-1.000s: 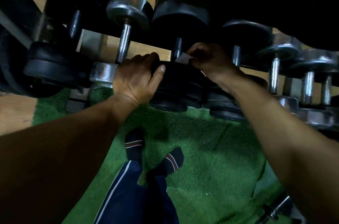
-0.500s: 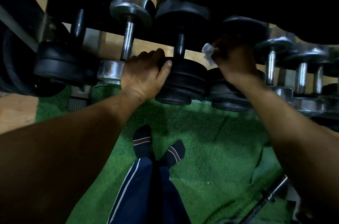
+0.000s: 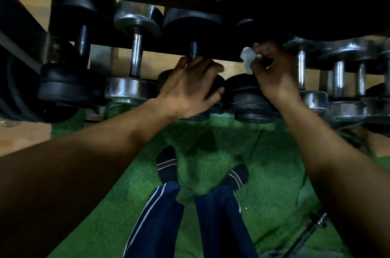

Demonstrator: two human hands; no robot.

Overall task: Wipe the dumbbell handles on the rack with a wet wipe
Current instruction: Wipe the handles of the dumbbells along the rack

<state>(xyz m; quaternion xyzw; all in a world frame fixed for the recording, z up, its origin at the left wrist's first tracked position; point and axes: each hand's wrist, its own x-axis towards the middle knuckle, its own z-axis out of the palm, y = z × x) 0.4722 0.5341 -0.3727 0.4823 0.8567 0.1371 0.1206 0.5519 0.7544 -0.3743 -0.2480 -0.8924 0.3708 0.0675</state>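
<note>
The right hand (image 3: pixel 274 72) pinches a crumpled white wipe (image 3: pixel 247 59) in curled fingers, up against a black dumbbell (image 3: pixel 251 97) whose handle is hidden behind the hand. The left hand (image 3: pixel 190 86) lies spread over the near end of the neighbouring black dumbbell (image 3: pixel 193 25), fingertips at its handle (image 3: pixel 193 49). A chrome dumbbell (image 3: pixel 135 55) sits just left on the rack (image 3: pixel 25 25). Below, socked feet (image 3: pixel 167 164) stand on green turf (image 3: pixel 274 173).

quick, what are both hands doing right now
Left hand: open, fingers spread over the near head of a black dumbbell.
Right hand: closed, pinching the white wet wipe.
</note>
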